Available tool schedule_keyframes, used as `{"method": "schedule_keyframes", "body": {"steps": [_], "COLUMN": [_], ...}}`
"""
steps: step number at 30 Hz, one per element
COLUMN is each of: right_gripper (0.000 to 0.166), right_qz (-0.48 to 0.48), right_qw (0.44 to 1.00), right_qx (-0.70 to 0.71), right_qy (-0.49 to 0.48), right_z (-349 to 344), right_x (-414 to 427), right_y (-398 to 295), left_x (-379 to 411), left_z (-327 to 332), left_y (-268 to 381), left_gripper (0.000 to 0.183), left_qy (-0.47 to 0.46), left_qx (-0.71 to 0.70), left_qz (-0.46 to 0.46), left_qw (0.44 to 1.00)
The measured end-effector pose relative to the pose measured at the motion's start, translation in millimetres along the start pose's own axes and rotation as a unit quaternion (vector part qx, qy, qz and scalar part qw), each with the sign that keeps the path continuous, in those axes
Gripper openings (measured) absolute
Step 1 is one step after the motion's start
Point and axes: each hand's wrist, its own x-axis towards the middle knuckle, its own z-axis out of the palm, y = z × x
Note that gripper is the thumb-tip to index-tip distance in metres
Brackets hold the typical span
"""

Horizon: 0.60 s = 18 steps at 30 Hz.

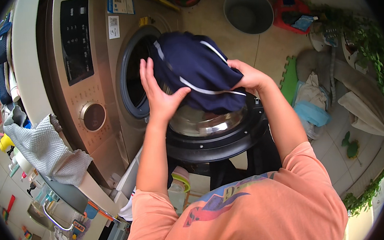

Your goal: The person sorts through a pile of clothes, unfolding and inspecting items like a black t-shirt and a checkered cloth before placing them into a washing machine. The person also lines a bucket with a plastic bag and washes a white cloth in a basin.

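Note:
Bunched navy cloth with white piping, a garment [194, 69], hangs in front of the round opening of a front-loading washing machine [126, 74]. My right hand [247, 76] grips its right side, the fingertips partly hidden behind the fabric. Fingers spread, my left hand [161, 95] is at the garment's near left side; its thumb meets or nearly meets the cloth. Below the bundle is the machine's swung-out door [214, 150], with a clear glass bowl [209, 122] and a dark rim. The drum's inside looks dark.
A control knob [93, 116] is left of the opening. A grey textured cloth [48, 148] drapes over the counter edge. On the floor stand a grey bucket [248, 12] and a red container [290, 12]. Farther right are a green foam mat [289, 78] and a grey cushion [364, 113].

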Motion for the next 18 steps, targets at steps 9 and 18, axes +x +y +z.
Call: {"method": "schedule_keyframes", "body": {"steps": [9, 18], "right_gripper": [0.053, 0.066], "right_qz": [-0.127, 0.003], "right_qw": [0.99, 0.945], "right_qx": [-0.065, -0.094], "right_qy": [0.014, 0.314], "right_z": [3.7, 8.0], "right_x": [7.3, 65.7], "right_y": [-4.6, 50.1], "left_x": [-42.4, -42.0], "left_z": [37.4, 77.1], "left_y": [-10.4, -82.6], "left_gripper": [0.087, 0.043], "left_qy": [-0.312, 0.175], "left_qx": [-0.597, -0.645], "left_qz": [-0.397, -0.539], "left_qw": [0.624, 0.513]}}
